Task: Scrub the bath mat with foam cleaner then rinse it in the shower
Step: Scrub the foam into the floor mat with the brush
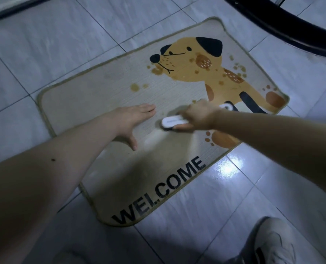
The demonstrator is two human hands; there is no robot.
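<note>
Beige woven bath mat with dog print (105, 92) flat on grey tiled floor (44, 44), pinned by flat, open left hand (128, 121) while right hand (200, 116) grips white scrub brush (172, 121) mid-mat.

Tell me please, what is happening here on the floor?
A person is scrubbing a bath mat that lies flat on the tiled floor. The right hand grips a white brush and presses it onto the mat near the printed dog. The left hand lies flat on the mat, fingers straight, holding it in place. No foam is clearly visible.
</note>
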